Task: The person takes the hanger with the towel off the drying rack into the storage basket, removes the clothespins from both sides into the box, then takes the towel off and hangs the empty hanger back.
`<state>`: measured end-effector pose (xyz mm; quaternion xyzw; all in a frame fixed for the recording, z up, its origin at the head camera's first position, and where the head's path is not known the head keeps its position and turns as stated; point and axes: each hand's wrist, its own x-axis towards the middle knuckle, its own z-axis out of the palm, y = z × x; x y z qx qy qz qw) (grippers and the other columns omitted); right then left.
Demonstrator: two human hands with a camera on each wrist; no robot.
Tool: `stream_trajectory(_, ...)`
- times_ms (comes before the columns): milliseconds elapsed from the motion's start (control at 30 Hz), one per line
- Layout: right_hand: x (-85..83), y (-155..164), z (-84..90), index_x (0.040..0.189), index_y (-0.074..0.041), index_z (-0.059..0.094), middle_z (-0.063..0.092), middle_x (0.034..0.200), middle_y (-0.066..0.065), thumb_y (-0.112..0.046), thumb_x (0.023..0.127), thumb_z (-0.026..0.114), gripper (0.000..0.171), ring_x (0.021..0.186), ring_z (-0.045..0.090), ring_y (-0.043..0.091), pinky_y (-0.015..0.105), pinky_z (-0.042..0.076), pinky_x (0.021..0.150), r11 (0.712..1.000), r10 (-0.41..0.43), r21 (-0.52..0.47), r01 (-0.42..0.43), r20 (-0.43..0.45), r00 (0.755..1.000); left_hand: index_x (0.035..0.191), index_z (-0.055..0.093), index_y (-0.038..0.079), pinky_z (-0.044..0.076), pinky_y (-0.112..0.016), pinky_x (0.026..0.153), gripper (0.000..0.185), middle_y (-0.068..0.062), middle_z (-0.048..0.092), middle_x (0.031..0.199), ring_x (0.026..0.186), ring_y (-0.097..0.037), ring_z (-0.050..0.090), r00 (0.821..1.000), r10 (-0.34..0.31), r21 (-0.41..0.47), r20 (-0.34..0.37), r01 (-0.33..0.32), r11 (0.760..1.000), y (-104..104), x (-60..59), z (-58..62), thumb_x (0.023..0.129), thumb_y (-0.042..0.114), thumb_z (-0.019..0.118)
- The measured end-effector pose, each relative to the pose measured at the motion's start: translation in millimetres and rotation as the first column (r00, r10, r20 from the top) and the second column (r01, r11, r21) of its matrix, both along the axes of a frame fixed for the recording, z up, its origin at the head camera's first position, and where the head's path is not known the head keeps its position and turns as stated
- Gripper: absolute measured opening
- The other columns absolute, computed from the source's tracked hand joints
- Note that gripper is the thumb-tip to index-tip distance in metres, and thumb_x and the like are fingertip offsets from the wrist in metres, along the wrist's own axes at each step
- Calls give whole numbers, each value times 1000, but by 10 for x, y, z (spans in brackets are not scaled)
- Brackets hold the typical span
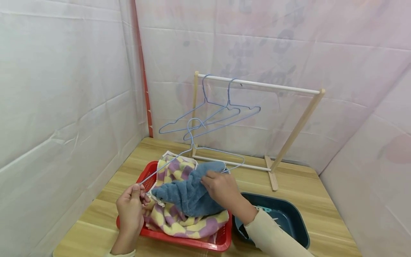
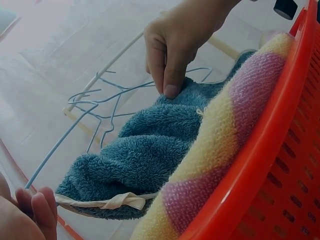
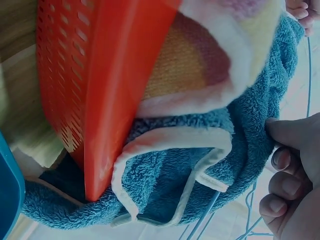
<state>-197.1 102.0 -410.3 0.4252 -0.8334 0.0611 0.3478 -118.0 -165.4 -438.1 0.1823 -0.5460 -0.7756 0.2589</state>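
Note:
My left hand (image 1: 130,207) pinches the left end of a blue wire hanger (image 1: 167,165), whose hook points up and away. A fuzzy blue towel (image 1: 189,192) with pale edging drapes over the hanger's lower part, bunched in folds. My right hand (image 1: 223,189) pinches the towel near the hanger's right side, thumb and fingers on the cloth in the left wrist view. Beneath lies a yellow and purple checked towel (image 1: 179,228) in a red plastic basket (image 1: 179,241). In the right wrist view, the blue towel (image 3: 255,115) hangs over the basket's rim, and the hanger's wire emerges beside its edging.
Behind the basket stands a drying rack (image 1: 295,128) of wooden posts with a white bar (image 1: 273,85). Two blue wire hangers (image 1: 221,123) hang at its left. A dark teal basin (image 1: 293,217) with small items sits right of the basket on the wooden table (image 1: 327,221).

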Motion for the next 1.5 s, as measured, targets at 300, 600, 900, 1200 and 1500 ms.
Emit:
stream_trajectory(300,98,-45,7,83,-18,77,45,62,-6,-15,86,80,4,47,39,4,15,20,43,1000,29,-9,-29,-42,999,77,64,2,47,-18,44,32,0,53,62,47,-8,56,999,24,11,-41,-23,1000,9,-23,9,105,7,50)
stream_trajectory(600,295,-139,-27,87,-16,79,48,64,-7,-13,89,75,6,47,36,0,10,27,43,993,113,-21,-116,-90,989,77,64,3,48,-18,44,33,0,54,63,47,-8,57,998,36,12,-53,-36,999,2,-19,0,105,14,52)
stream_trajectory(900,464,-181,-85,89,-16,80,55,67,-8,-9,99,59,24,48,41,2,12,36,45,987,159,-17,-162,-118,980,77,63,1,49,-18,44,33,0,55,63,47,-8,58,997,50,41,-63,-48,998,-17,-5,-11,106,13,51)
stream_trajectory(1200,651,-198,-85,96,-15,80,61,73,-6,-10,100,57,24,53,49,5,15,42,50,989,143,24,-143,-4,990,78,63,2,51,-19,45,32,0,56,62,46,-9,60,997,65,39,-51,-63,997,-27,3,-23,106,12,50)
stream_trajectory(1500,791,-96,-12,97,-15,80,55,69,-7,-16,110,37,45,53,46,4,11,29,52,979,197,62,-193,-63,978,80,63,2,51,-20,46,31,0,57,63,47,-10,60,997,63,48,-37,-62,997,-42,3,-30,106,14,51)
